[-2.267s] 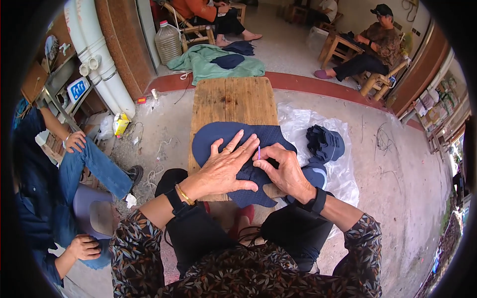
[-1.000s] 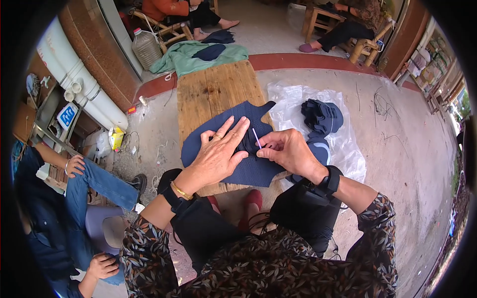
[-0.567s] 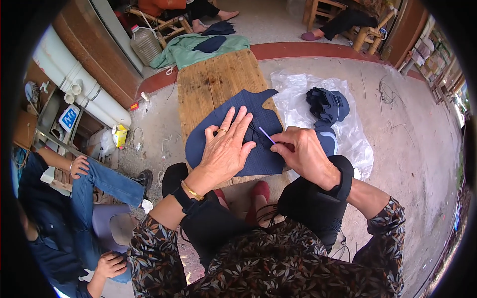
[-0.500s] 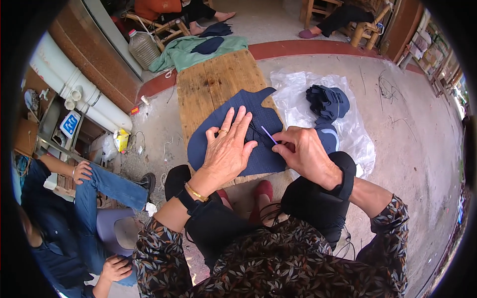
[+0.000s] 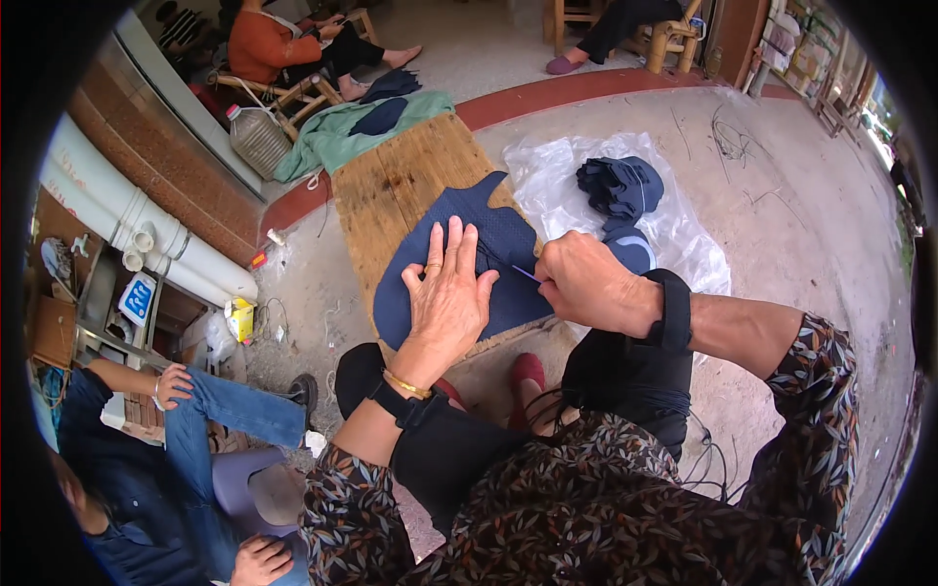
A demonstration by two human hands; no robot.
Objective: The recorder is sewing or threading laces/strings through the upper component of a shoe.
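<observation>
A dark navy textured fabric piece (image 5: 401,301) with a curved outline and a pointed far corner lies flat on a wooden board (image 5: 376,210). My left hand (image 5: 447,301) presses on it, palm down with the fingers stretched out. Close by on the right, my right hand (image 5: 594,285) is closed around a thin purple stick-like tool (image 5: 525,272). Its far end reaches the dark lines at the middle of the fabric, near my left fingertips. I cannot make out whether the tip goes into the cloth.
To the right, a clear plastic sheet (image 5: 684,225) on the floor carries a bundle of navy pieces (image 5: 620,188). Green cloth (image 5: 337,132) drapes the board's far end, beside a large plastic jug (image 5: 259,142). A seated person in jeans (image 5: 234,405) is at left; others sit beyond.
My right hand has turned and drawn slightly right, and the purple tool's tip now sits lower against the fabric. My left hand stays spread on the cloth. The whole view has shifted and tilted.
</observation>
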